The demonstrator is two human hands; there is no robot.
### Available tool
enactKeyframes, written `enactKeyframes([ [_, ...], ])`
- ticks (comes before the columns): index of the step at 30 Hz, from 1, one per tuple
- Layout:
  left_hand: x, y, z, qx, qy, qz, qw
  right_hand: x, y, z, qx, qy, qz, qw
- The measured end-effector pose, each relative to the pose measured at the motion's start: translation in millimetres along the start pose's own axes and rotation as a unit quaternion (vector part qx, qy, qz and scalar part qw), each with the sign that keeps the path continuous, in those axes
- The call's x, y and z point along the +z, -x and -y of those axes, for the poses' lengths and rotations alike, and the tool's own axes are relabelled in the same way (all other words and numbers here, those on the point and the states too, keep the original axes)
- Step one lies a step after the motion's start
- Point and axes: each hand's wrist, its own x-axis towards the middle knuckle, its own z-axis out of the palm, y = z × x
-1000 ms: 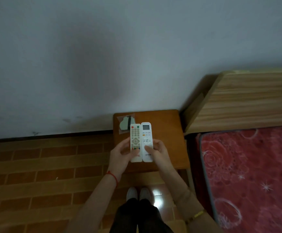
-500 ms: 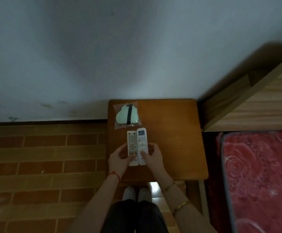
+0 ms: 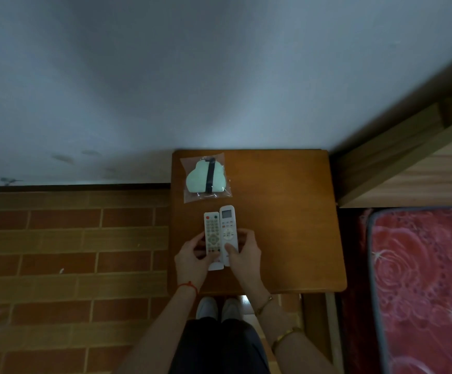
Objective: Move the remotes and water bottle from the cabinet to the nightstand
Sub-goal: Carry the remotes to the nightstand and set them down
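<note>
Both hands grip the two remotes side by side over the square brown wooden nightstand (image 3: 287, 211), long edges touching, apparently so the pair goes down together and aligned. Left hand (image 3: 192, 259) is closed on the white many-buttoned remote with red and green top keys (image 3: 212, 234), thumb across its lower face, fingers curled along the outer edge. Right hand (image 3: 245, 256) is closed on the white slim remote with a small grey display (image 3: 228, 230), thumb pressed near its lower buttons. Cannot tell whether the remotes already rest on the top or hang just above it. Both point away from the person, toward the wall; the display remote reaches slightly further forward. They sit on the left-centre of the nightstand, just short of a pale green cloud-shaped item with a dark strap in a clear plastic bag (image 3: 206, 177), not touching it. No water bottle in view; judged: that item remains to be fetched.
</note>
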Motion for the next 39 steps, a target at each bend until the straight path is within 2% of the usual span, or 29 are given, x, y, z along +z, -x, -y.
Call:
enactKeyframes([
  [13,2.7,4.0,0.9,0.058,-0.089,-0.02,0.994,-0.8,2.8,-12.1,-0.022,0.089,-0.016,0.996],
  [22,-15.6,32.3,-15.8,0.056,-0.089,0.015,0.994,-24.0,25.6,3.1,-0.04,0.104,0.003,0.994],
  [29,-70.9,92.7,-72.0,0.112,-0.102,0.0,0.989,-74.2,76.9,64.1,-0.093,0.164,0.022,0.982],
  [39,-175.7,228.5,-177.4,0.245,-0.159,-0.025,0.956,-157.2,212.9,187.4,-0.26,0.219,0.003,0.94],
])
